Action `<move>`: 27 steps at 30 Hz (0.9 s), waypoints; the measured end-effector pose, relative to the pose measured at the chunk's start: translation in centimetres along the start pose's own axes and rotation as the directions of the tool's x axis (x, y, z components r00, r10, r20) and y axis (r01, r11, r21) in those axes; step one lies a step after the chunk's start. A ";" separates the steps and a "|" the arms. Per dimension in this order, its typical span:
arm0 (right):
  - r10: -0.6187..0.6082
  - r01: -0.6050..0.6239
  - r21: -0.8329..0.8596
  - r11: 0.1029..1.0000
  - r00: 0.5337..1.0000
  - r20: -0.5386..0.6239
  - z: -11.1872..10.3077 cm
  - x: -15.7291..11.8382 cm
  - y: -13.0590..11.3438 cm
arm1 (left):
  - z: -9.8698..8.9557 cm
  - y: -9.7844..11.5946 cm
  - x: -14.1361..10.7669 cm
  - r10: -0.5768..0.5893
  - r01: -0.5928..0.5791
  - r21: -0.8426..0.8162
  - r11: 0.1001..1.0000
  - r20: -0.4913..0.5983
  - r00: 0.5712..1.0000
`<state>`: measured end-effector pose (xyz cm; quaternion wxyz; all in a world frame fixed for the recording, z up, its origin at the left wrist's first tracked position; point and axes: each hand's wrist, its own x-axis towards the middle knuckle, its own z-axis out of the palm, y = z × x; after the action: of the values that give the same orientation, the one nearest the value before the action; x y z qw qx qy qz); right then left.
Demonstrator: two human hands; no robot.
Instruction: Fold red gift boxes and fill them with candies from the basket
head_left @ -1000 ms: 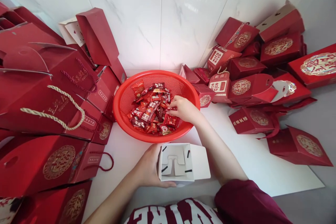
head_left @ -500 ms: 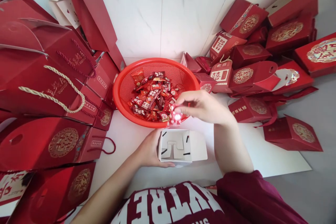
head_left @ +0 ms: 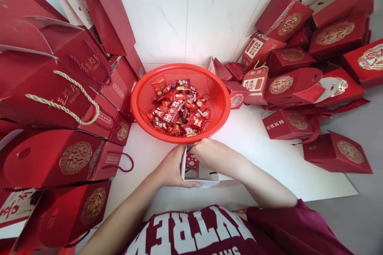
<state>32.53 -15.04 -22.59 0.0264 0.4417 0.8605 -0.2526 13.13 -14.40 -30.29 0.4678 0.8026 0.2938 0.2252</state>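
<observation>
My left hand (head_left: 173,169) grips the left side of a small box (head_left: 206,182) with white inner walls, its opening facing up. Into that opening reaches my right hand (head_left: 208,153), its fingertips down inside and mostly hidden. A red candy packet with pale spots (head_left: 191,162) shows in the box, right at those fingers; whether they still pinch it is hard to see. Just beyond the box stands a red plastic basket (head_left: 136,107) with perforated sides, holding many red and brown wrapped candies (head_left: 175,109).
Red gift boxes and bags with rope handles (head_left: 64,97) are stacked along the left. More red gift boxes (head_left: 281,85) are piled at the right, against a tiled wall (head_left: 161,16). A white board (head_left: 269,167) lies under the basket and hands.
My right hand has moved down from over the basket's near rim into the box, bringing the red packet in. My left hand keeps its hold on the box.
</observation>
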 end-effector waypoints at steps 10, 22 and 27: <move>0.070 -0.054 -0.145 0.988 0.992 0.108 1.2 0.1 -0.5 | -0.2 0.1 0.1 0.009 -0.008 -0.033 0.999 0.042 0.999; -0.053 0.076 -0.114 0.991 0.980 0.191 0.2 -1.9 -0.9 | 0.1 -0.2 -0.1 -0.038 0.038 0.028 0.999 0.011 0.999; -0.191 0.218 -0.026 0.976 0.901 0.388 1.3 -0.8 -0.7 | 0.0 -0.1 -0.1 -0.047 0.046 0.032 0.998 0.022 0.999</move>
<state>32.25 -16.60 -23.18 0.1828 0.2897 0.8885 -0.3054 12.99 -14.46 -30.35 0.4636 0.8053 0.3106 0.2004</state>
